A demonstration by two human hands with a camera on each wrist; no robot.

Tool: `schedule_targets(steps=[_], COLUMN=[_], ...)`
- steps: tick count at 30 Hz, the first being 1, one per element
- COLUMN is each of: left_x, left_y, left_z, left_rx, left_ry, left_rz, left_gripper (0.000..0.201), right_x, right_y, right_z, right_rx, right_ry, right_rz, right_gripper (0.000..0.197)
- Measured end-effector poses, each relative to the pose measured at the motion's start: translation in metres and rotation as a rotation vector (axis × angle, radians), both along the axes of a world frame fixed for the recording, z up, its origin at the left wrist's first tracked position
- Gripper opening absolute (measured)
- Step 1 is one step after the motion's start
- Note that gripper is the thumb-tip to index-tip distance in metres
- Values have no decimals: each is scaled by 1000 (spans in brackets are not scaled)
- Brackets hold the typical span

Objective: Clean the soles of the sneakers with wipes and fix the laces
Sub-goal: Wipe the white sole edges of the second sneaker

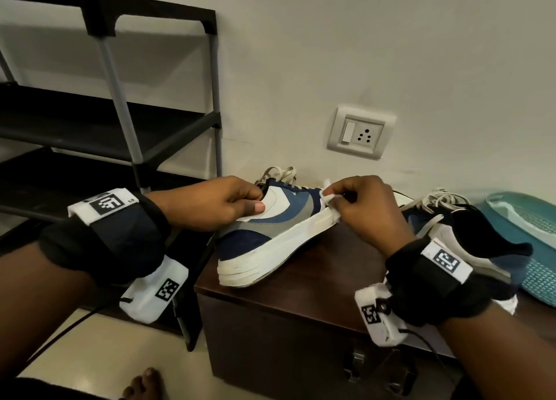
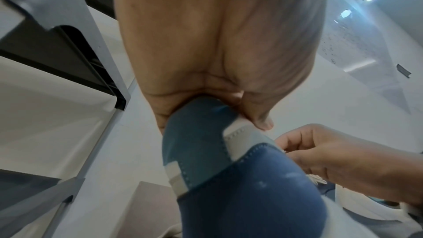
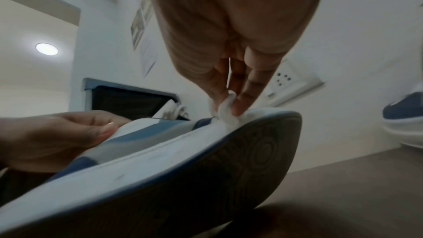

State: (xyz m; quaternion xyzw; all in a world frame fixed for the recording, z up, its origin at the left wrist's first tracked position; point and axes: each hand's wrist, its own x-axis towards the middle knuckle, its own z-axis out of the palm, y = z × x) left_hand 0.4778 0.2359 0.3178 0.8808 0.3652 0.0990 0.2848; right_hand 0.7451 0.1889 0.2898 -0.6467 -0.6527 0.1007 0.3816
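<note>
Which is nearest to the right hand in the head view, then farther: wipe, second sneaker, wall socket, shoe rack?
1. Wipe, pinched in the right hand.
2. Second sneaker, just to its right.
3. Wall socket, above on the wall.
4. Shoe rack, far left.

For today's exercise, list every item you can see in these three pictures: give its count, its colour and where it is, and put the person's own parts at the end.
held sneaker: one, navy, grey and white, tilted, heel on the cabinet.
wipe: one, white, at the held sneaker's toe rim.
second sneaker: one, navy and white, on the cabinet, right.
cabinet: one, dark brown, centre.
basket: one, teal, far right.
shoe rack: one, black and grey, left.
wall socket: one, white, on the wall.
left hand: grips the held sneaker's collar.
right hand: pinches the wipe.
bare foot: on the floor, below.
</note>
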Motion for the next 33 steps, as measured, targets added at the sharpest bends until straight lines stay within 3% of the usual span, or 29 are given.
schedule_targets(steps=[3,9,15,20,23,29,33], left_x=[0,6,7,9,11,9,10], left_y=[0,-5,-6,-7,-8,-8,-11], left_z=[0,0,-1,-2,-1,-1,1], left_rx=[-19,2,35,34,37,20,16], left_ry=[-20,6,2,1,13,20,36], left_rz=[-15,-53,-47,-56,-58,-40,6], left_gripper=[29,32,35,35,36,35,33], right_x=[-13,21,-9,15,11,-2,18], right_y=[-9,13,-2,15,15,1,4], right_z=[-3,2,-3,2,1,4,6], right_rx=[22,54,18,19,65,4,55], right_ry=[-31,-121,12,-210,-142,34,26], right_rz=[99,-134,50,-102,-89,108,-17], right_gripper=[15,23,22,26,26,23,25])
